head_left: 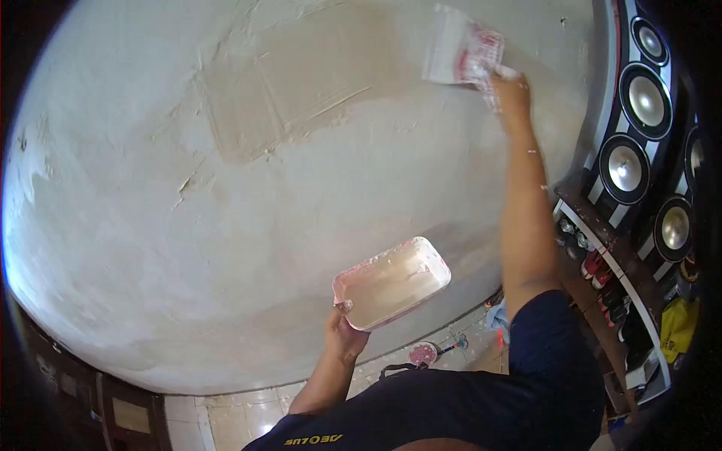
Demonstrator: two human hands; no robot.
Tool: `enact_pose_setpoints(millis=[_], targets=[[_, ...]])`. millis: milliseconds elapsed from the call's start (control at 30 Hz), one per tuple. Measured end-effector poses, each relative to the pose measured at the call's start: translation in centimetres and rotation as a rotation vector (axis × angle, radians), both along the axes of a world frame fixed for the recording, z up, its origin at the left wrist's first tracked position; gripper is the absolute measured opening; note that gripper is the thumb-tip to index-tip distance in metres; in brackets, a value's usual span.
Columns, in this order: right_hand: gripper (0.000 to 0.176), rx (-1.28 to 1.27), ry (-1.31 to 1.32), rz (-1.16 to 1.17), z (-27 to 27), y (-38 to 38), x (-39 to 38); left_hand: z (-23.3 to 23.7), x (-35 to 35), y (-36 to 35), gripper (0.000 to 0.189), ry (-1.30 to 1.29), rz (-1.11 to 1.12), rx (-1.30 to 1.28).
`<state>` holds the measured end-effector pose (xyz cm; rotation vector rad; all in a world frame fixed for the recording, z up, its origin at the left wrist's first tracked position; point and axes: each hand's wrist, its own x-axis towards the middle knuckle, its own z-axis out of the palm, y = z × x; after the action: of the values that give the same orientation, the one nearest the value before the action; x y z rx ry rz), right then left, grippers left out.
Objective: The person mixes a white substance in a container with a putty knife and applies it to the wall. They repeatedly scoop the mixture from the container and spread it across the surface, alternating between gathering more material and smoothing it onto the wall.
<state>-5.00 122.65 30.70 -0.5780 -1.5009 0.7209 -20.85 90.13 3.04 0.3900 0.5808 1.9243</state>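
The hands are well apart: the left hand (347, 338) grips the lower-left corner of a white rectangular tray (436, 263), and the right hand (513, 92) is clasped on a flat white-and-red piece (456, 51), apparently a plastic spreader, up at the pale grey plastered wall (301, 199)

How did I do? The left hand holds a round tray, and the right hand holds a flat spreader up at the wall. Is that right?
Almost! The tray isn't round: the head view shows a rectangle with rounded corners. The rest fits: the left hand holds it, and the right hand holds a flat spreader up at the wall.
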Motion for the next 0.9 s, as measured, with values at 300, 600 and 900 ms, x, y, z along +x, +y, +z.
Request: enact_pose_setpoints(millis=[300, 600, 900], targets=[[0.026, 0.181, -0.266, -0.029, 1.5, -13.5, -4.9, 0.1, -0.7, -0.5, 0.066, 0.026, -0.02, -0.004], [0.029, 0.559, -0.465, -0.632, -0.2, 2.0, -4.9, 2.2, -1.8, -0.7, 0.062, 0.037, -0.085, -0.028], [0.029, -0.14, 0.174, -0.01, -5.0, 2.4, 7.6, 3.9, -0.9, -1.3, 0.06, 0.042, -0.032, -0.035]])
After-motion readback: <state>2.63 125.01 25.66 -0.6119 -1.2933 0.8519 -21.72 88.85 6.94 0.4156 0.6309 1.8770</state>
